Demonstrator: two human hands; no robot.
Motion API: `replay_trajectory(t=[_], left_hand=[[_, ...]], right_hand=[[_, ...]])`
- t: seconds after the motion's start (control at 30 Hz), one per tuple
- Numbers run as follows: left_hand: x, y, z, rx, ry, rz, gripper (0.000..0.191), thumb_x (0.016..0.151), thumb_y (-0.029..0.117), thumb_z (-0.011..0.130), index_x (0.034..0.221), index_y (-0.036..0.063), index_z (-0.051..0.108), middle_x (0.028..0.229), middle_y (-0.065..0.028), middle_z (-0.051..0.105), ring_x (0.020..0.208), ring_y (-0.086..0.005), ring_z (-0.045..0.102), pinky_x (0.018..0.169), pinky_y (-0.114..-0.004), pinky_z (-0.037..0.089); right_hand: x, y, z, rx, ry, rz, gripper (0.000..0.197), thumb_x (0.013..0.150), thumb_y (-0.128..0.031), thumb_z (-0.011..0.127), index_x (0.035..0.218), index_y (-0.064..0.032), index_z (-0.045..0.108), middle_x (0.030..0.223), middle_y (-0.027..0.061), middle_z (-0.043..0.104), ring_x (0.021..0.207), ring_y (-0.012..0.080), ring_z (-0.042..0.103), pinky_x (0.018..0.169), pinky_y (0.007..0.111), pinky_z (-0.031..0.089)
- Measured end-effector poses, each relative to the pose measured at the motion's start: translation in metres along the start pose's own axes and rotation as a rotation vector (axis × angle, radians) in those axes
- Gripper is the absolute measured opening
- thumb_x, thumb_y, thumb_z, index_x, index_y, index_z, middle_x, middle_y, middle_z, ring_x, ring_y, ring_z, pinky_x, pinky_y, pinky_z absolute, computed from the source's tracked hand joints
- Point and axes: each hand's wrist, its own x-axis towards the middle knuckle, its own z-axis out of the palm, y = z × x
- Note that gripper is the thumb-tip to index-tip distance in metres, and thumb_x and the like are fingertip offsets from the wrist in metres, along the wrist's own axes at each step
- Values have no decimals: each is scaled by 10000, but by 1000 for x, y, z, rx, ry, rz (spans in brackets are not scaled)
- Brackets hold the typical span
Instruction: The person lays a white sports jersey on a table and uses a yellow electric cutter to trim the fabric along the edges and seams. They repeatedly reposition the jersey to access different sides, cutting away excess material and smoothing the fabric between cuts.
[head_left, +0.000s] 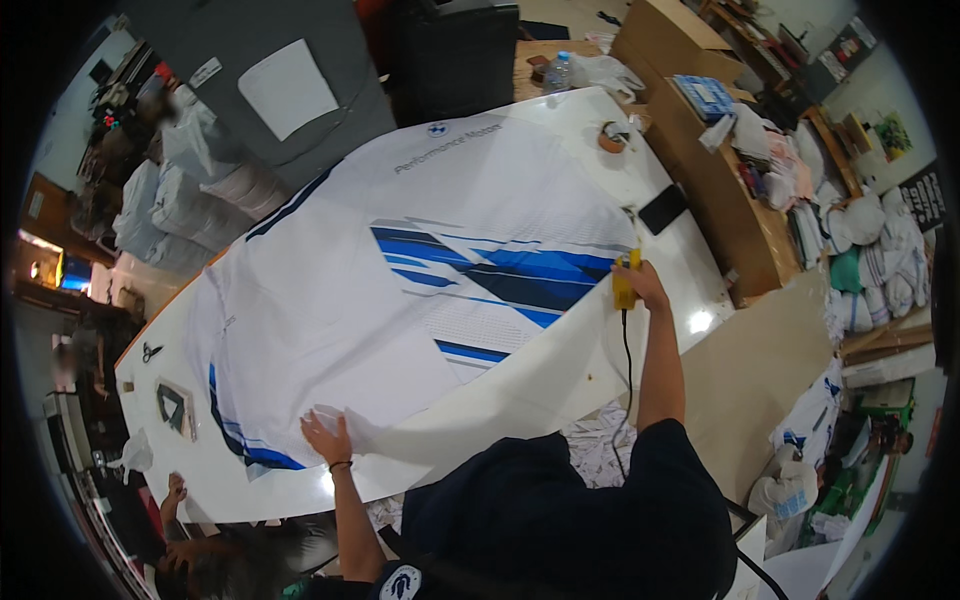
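White fabric panels (322, 300) printed with blue and dark stripes lie spread across a white table. My right hand (646, 283) grips a yellow corded power tool (624, 289), likely an electric fabric cutter, at the fabric's right edge; its black cable hangs down towards my body. My left hand (328, 439) rests flat with fingers spread on the fabric's near edge, at the lower left. Whether the tool's head touches the cloth cannot be told.
On the white table (555, 390) lie a black phone (664, 210), tape rolls (613, 138) and scissors (152, 352). A cardboard partition (705, 172) borders the right. Another person's hand (176, 487) is at the lower-left corner. Scraps (600, 442) lie below the near edge.
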Motion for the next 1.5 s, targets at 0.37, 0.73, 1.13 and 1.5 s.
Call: replay_trajectory(t=[0.37, 0.73, 1.13, 1.5], left_hand=[[-28, 0, -16, -17, -118, -127, 1013, 868, 653, 657, 1592, 70, 255, 1638, -308, 124, 1511, -487, 116, 1206, -608, 146], [-1, 0, -68, 103, -189, -291, 1255, 691, 796, 721, 1575, 22, 278, 1485, -253, 372, 1400, -445, 329, 1143, -558, 307], [-25, 4, -95, 139, -369, -404, 1399, 601, 879, 697, 1614, 60, 189, 1595, -280, 265, 1447, -483, 267, 1169, -578, 265], [-87, 5, -107, 236, -489, -405, 1430, 610, 890, 683, 1629, 73, 102, 1548, -376, 275, 1397, -561, 330, 1149, -594, 289]], right_hand=[[-141, 65, 41, 883, 263, 85, 442, 854, -188, 729, 1207, 0, 542, 897, 131, 642, 734, 295, 699, 651, 422, 614], [-124, -25, 114, 330, 70, -232, 472, 706, 22, 705, 1159, 2, 576, 983, 108, 661, 875, 238, 693, 744, 346, 566], [-135, -12, 127, -171, 214, -251, 528, 650, -133, 810, 1116, 22, 615, 980, 137, 687, 866, 262, 684, 789, 388, 556], [-172, 14, 103, -182, 264, -218, 502, 656, -125, 793, 1101, 15, 609, 961, 133, 683, 834, 251, 678, 762, 397, 560]])
